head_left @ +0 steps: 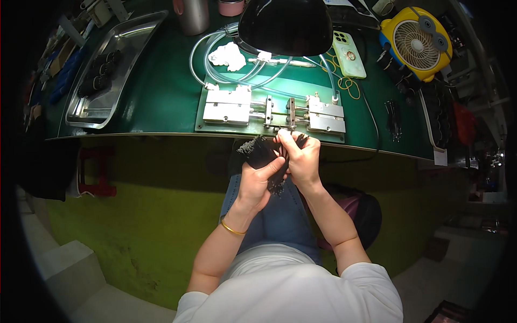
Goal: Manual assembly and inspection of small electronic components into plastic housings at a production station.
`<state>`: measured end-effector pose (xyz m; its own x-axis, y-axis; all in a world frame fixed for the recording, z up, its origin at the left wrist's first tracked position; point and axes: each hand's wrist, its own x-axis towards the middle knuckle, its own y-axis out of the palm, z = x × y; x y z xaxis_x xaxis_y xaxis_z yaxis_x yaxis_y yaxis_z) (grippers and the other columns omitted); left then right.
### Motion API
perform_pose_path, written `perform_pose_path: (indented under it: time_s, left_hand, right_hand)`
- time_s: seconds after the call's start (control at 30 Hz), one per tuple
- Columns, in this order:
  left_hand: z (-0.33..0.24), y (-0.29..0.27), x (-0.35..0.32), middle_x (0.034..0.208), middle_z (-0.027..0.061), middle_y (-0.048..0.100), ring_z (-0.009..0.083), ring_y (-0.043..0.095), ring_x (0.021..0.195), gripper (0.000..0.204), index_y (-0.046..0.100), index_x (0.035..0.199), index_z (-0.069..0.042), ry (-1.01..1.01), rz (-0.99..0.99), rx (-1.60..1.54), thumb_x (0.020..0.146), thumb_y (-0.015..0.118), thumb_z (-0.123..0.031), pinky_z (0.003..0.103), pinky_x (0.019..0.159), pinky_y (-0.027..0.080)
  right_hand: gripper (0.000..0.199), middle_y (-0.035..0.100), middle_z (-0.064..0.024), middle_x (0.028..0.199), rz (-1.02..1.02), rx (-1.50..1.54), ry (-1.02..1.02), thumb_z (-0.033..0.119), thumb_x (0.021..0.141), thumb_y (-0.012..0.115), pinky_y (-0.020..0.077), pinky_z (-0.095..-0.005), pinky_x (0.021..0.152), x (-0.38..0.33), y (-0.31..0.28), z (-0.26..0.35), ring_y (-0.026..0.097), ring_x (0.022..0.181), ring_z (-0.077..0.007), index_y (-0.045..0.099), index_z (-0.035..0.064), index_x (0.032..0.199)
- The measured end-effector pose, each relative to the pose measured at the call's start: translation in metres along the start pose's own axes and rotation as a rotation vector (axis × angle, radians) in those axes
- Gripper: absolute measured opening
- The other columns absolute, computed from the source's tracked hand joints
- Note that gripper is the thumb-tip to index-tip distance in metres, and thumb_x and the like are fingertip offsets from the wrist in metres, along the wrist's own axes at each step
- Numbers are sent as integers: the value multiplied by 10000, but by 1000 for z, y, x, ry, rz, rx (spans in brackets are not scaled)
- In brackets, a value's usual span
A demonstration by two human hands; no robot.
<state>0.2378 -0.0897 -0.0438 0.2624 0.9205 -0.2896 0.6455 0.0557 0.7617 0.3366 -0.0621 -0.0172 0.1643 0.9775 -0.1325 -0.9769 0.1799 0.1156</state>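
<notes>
My left hand [254, 185] is closed around a thick bundle of thin black wires [260, 153], whose pale tips fan out at the upper left. Close against it, my right hand [305, 161] has its thumb and fingers pinched together. A few black strands poke out beside its fingers, and the exact piece at the fingertips is too small to make out. Both hands are just in front of the table edge. Right above them is a metal clamping fixture with a left silver block [226, 107], a right silver block [326, 116] and dark jaws [291, 112] between.
A black lamp shade [285, 27] hangs over the fixture. Clear air hoses [200, 56] loop behind it, near crumpled white tissue [228, 56]. A metal tray [115, 110] with black bundles lies left. At right are a phone [350, 63], a yellow fan [417, 46] and loose black wires [394, 121].
</notes>
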Motion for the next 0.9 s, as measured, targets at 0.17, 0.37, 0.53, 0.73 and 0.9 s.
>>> perform_pose_path:
  time_s: [0.17, 0.37, 0.53, 0.73, 0.9]
  left_hand:
    - [-4, 4, -3, 773, 52, 588, 135, 570, 624, 114, 564, 904, -24, -10, -44, -5, 792, 584, -25, 240, 554, 472]
    - [-5, 2, -6, 764, 53, 590, 134, 568, 616, 108, 568, 893, -23, -6, -23, -16, 788, 589, -32, 237, 541, 464]
    - [-4, 1, -5, 763, 55, 590, 136, 569, 612, 107, 565, 883, -22, -9, -42, 23, 783, 599, -39, 237, 537, 464]
    - [-3, 1, -3, 760, 56, 588, 137, 571, 615, 101, 562, 869, -19, -3, -39, 31, 779, 604, -33, 239, 536, 468]
    - [-3, 1, -1, 764, 54, 587, 136, 572, 623, 102, 560, 872, -16, -6, -20, 27, 781, 604, -30, 240, 547, 473]
  right_hand:
    - [221, 531, -6, 501, 38, 13, 17, 169, 829, 570, 294, -195, 302, -4, 0, 1, 410, 346, -36, 622, -3, 701]
    - [195, 500, 18, 525, 35, -65, -45, 160, 830, 570, 286, -171, 320, -10, 5, 7, 400, 386, -23, 620, 0, 731]
    - [195, 502, 18, 518, 17, -69, -56, 160, 835, 557, 298, -179, 325, -8, 4, 3, 411, 391, -24, 629, -1, 751]
    - [217, 522, 3, 502, -3, -53, -37, 161, 839, 542, 311, -193, 326, -4, 4, 3, 421, 368, -34, 633, -9, 739]
    - [217, 516, 3, 491, 6, -26, 7, 162, 835, 550, 302, -190, 316, -1, 1, 1, 409, 351, -35, 633, -10, 733]
